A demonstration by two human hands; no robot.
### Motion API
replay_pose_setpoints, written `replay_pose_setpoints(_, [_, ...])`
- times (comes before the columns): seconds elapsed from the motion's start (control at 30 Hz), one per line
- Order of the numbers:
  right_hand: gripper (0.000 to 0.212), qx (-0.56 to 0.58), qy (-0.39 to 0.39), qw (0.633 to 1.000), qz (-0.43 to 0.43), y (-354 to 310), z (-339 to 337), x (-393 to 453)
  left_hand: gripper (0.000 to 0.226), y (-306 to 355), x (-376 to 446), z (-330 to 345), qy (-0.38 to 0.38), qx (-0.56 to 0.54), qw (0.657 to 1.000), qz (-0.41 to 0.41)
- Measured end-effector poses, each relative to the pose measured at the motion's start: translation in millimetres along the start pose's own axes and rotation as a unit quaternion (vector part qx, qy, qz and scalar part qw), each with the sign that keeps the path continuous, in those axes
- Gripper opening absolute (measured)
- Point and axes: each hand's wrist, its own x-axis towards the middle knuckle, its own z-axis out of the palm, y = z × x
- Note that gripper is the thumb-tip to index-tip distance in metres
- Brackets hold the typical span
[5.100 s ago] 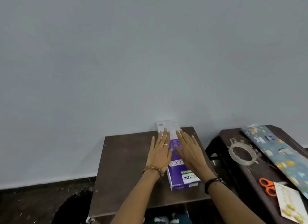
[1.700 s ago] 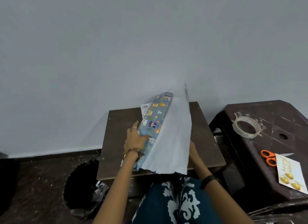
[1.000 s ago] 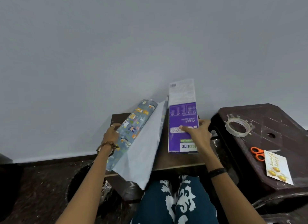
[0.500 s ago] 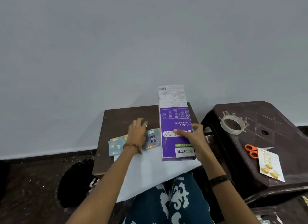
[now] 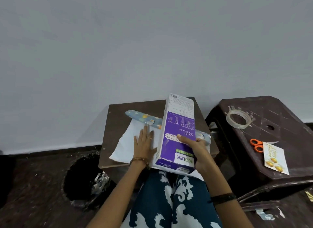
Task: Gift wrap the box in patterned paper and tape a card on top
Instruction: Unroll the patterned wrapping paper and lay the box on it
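A long purple and white box (image 5: pixel 177 124) is held tilted above the small brown table (image 5: pixel 118 126); my right hand (image 5: pixel 194 149) grips its near right side, thumb across the top face. The patterned paper (image 5: pixel 128 143) lies spread on the table white side up, with its rolled blue patterned edge (image 5: pixel 144 118) at the far side. My left hand (image 5: pixel 144 142) lies flat on the white paper, fingers straight, just left of the box. The card (image 5: pixel 275 157) with gold shapes lies on the dark stool to the right.
A dark plastic stool (image 5: pixel 279 119) at the right carries a clear tape roll (image 5: pixel 238 117) and orange scissors (image 5: pixel 256 144). A black bin (image 5: pixel 81 178) stands on the floor at the left. A plain wall rises just behind the table. My patterned lap (image 5: pixel 171 202) is below.
The paper has been spread flatter on the table and its rolled edge pushed farther back. My left hand went from the roll to pressing the white side. The box stays lifted in my right hand.
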Motion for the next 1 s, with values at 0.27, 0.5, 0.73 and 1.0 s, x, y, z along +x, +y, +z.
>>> replay_pose_setpoints(0.27, [0.063,-0.021,-0.083,0.993,0.078,11.4,-14.6,-46.8,0.09,5.5,8.1,-34.4,-0.051,0.081,0.995,-0.008])
replay_pose_setpoints(0.5, [0.062,0.037,-0.191,0.973,0.124,-7.2,-38.5,-80.6,0.099,15.6,12.7,-50.1,-0.083,0.057,0.994,-0.036])
replay_pose_setpoints(0.73, [0.145,-0.11,-0.143,0.983,0.037,-5.0,-53.9,-69.5,0.087,27.4,15.8,-56.7,-0.131,0.117,0.982,-0.072])
replay_pose_setpoints(1.0, [0.075,-0.02,-0.025,0.996,0.086,9.1,-18.1,-68.9,0.102,16.0,-7.0,-42.7,-0.111,0.082,0.987,-0.079])
